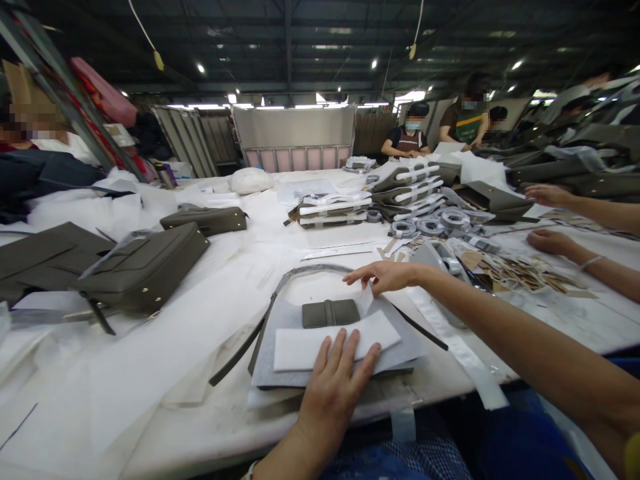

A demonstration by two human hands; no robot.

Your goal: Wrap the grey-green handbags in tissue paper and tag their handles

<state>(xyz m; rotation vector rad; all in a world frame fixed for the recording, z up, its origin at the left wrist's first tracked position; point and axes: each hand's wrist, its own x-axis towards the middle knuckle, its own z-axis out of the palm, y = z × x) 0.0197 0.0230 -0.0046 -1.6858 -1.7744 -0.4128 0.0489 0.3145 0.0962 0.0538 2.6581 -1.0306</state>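
A flat grey bag [280, 363] lies in front of me on the white table [165, 373], its strap [250, 340] looping round its far side. A white foam sheet [300, 347] covers its near part below an olive leather flap [330, 312]. My left hand [335, 383] lies flat on the foam sheet with fingers spread. My right hand [383, 275] reaches over the bag's far right corner, pinching the edge of a thin white sheet [365, 299].
Olive handbags [145, 267] lie at left. Wrapped bag stacks [335, 208], tape rolls [453, 219] and paper scraps [525, 273] fill the right. A co-worker's hands [547, 195] rest at right. Other people sit at the far end.
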